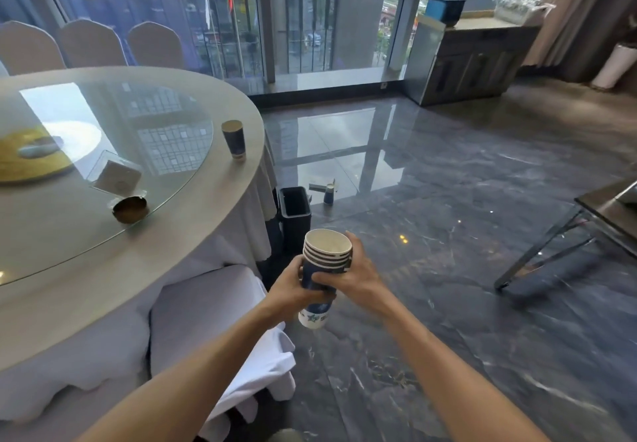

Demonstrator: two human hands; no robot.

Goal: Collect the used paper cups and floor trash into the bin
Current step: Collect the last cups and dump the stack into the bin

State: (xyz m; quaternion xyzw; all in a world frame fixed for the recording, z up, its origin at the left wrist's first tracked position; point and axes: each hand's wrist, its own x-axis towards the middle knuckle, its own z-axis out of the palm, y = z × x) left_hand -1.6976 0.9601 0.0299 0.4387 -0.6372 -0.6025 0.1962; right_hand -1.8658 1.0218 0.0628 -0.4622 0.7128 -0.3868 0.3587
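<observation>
Both hands (355,278) gripping nested blue-white cup stack (324,276)

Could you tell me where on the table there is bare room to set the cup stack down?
Free: the table rim between the lone cup and the ashtray. Crowded: the glass turntable edge around the ashtray and napkin holder.

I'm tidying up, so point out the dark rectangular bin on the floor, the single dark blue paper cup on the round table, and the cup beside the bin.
dark rectangular bin (295,222), head view, front wall.
dark blue paper cup on the table (235,141), head view, side wall.
cup on the floor (329,195), head view, side.
</observation>
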